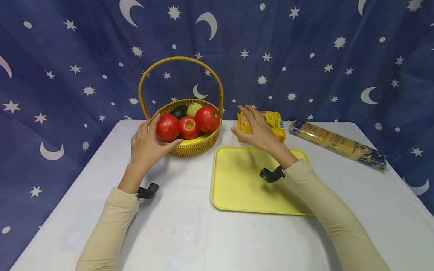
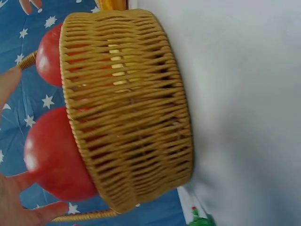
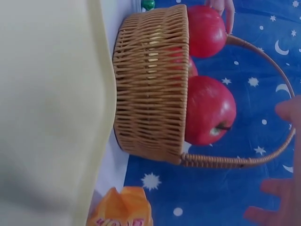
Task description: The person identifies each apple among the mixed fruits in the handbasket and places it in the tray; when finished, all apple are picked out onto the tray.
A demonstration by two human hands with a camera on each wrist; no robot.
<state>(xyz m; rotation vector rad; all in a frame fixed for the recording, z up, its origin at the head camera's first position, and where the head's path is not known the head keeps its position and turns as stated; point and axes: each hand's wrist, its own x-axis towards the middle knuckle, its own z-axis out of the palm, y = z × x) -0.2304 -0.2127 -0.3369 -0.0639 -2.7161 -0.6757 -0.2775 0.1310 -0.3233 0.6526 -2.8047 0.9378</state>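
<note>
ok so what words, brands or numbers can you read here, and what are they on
No text reads clearly.
Yellow packet: red lettering, partly covered and blurred, unreadable.
Barcode on that packet: any digits too small to read.
Long packet: printing too small and blurred to read.

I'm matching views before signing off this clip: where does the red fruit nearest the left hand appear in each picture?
Head: the red fruit is left of centre, at the left side of the wicker basket, by the left hand.
Left wrist: lower left, bulging past the rim, with that hand at its left edge.
Right wrist: near the top, right of centre.
Shared landmark: the basket, visible in all three views.
</note>
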